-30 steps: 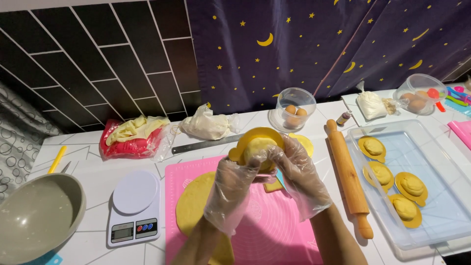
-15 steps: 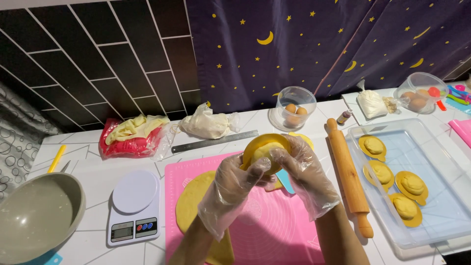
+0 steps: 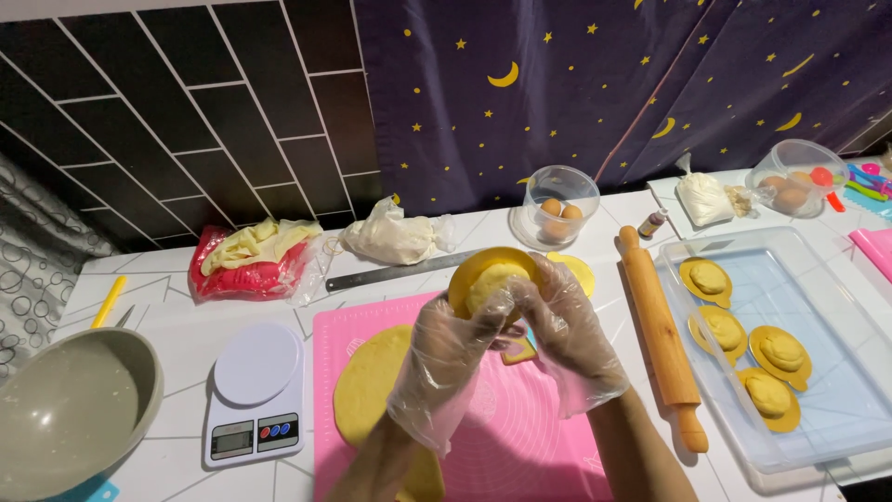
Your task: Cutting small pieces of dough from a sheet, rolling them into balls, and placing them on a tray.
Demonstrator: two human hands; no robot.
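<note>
Both hands wear clear plastic gloves. My left hand point(image 3: 446, 358) and my right hand point(image 3: 571, 339) together hold a round yellow dough piece point(image 3: 494, 276) with a raised centre, lifted above a pink silicone mat point(image 3: 520, 446). Fingers of both hands pinch its lower edge. A flat rolled sheet of yellow dough point(image 3: 372, 386) lies on the mat under my left wrist. Another yellow dough disc point(image 3: 576, 270) rests behind the held piece.
A wooden rolling pin point(image 3: 660, 335) lies right of the mat, beside a clear tray point(image 3: 836, 418) holding several shaped yellow pastries. A white kitchen scale point(image 3: 255, 390) and a grey bowl point(image 3: 65, 409) sit at left. A metal ruler point(image 3: 390, 272), dough bags and a clear egg container point(image 3: 557, 209) stand behind.
The hands have shifted slightly and turned the yellow dough piece, with the fingers closing further around its lower edge. Nothing else has moved.
</note>
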